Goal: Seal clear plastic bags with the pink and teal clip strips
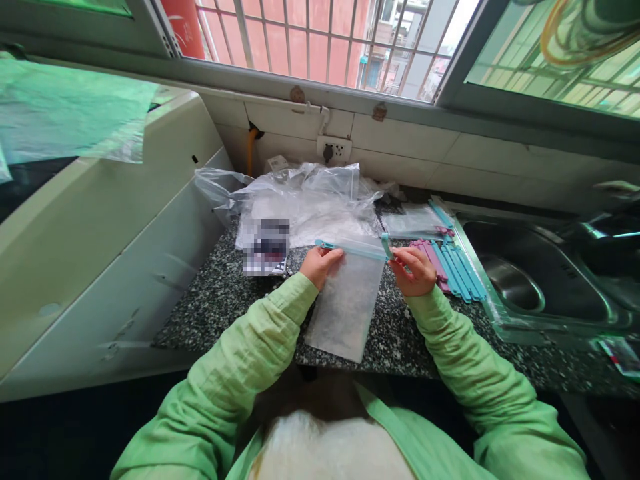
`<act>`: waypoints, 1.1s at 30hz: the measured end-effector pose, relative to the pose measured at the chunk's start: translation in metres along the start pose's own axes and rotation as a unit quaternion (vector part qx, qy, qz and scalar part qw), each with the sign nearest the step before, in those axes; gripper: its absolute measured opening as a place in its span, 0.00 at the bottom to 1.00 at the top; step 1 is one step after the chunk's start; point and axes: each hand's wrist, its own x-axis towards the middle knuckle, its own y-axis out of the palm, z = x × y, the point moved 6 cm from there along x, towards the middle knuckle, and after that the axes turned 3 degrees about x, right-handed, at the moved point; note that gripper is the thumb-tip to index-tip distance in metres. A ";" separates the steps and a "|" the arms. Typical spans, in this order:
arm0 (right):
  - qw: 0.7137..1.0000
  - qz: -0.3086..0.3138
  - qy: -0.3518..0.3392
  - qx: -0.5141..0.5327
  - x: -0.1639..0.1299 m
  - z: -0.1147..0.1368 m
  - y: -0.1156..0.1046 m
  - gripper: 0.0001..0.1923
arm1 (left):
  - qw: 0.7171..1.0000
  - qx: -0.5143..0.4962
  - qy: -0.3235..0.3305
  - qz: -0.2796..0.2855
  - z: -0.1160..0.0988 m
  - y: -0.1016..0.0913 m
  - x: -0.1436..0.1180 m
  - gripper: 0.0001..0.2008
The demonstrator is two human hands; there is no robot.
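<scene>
A translucent plastic bag [347, 303] hangs mouth-up over the speckled counter's front edge. A teal bag clip [361, 251] runs along its top edge, with the right end sticking up. My left hand [321, 265] is closed on the bag's upper left corner, thumb across the front just below the clip. At the other corner, my right hand [414, 268] pinches the raised end of the clip between thumb and fingers. Just right of that hand lie several loose teal clips [457, 272] and pink clips [434, 263], side by side.
Behind the hands, clear plastic bags [305, 203] lie heaped by the wall socket [334, 149]. More flat bags with clips [417, 220] rest near the sink [550, 267] at right. A blurred-out card [266, 247] lies left. A pale appliance side [150, 220] borders the counter [220, 293].
</scene>
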 end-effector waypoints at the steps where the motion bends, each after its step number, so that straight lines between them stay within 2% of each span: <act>1: 1.000 0.001 -0.006 0.002 0.000 0.001 0.000 0.13 | 1.000 0.003 0.004 0.003 0.000 0.000 0.000 0.12; 11: 0.998 0.026 -0.049 -0.007 0.001 0.008 0.004 0.19 | 1.000 0.002 0.011 -0.003 -0.002 -0.001 0.000 0.12; 21: 0.994 0.031 -0.069 -0.073 0.001 0.010 0.005 0.13 | 1.000 0.010 0.008 -0.021 -0.003 -0.003 -0.001 0.13; 33: 0.996 0.044 -0.065 -0.031 -0.002 0.009 0.012 0.16 | 0.999 0.031 0.021 -0.027 -0.005 -0.003 -0.001 0.14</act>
